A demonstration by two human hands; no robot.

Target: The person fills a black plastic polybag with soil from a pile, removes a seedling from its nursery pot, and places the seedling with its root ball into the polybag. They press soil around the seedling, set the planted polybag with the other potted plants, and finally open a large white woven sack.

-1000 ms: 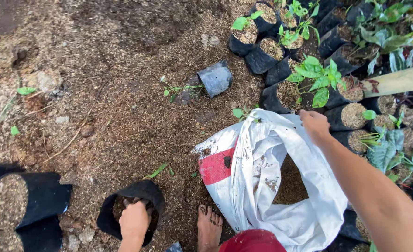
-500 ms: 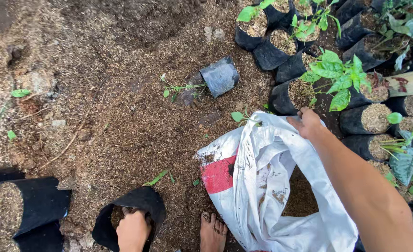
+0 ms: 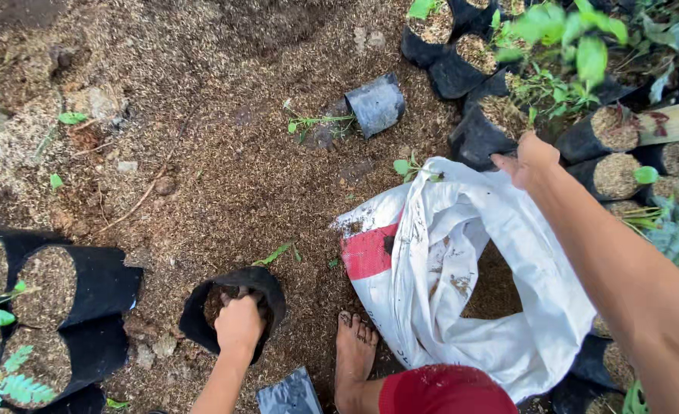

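The left hand (image 3: 239,323) is balled up inside a black grow bag (image 3: 201,307). The right hand (image 3: 529,157) pinches the white sack (image 3: 462,253) by its rim.

My right hand (image 3: 529,157) has slid from the seedling bags down onto the top rim of the white sack (image 3: 462,268), gripping it. My left hand (image 3: 239,322) has pushed deeper into the black grow bag (image 3: 198,314) left of the sack.

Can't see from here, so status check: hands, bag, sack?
Left hand pressed into black grow bag, grip hidden. Right hand grasping white sack rim. Bare foot between them.
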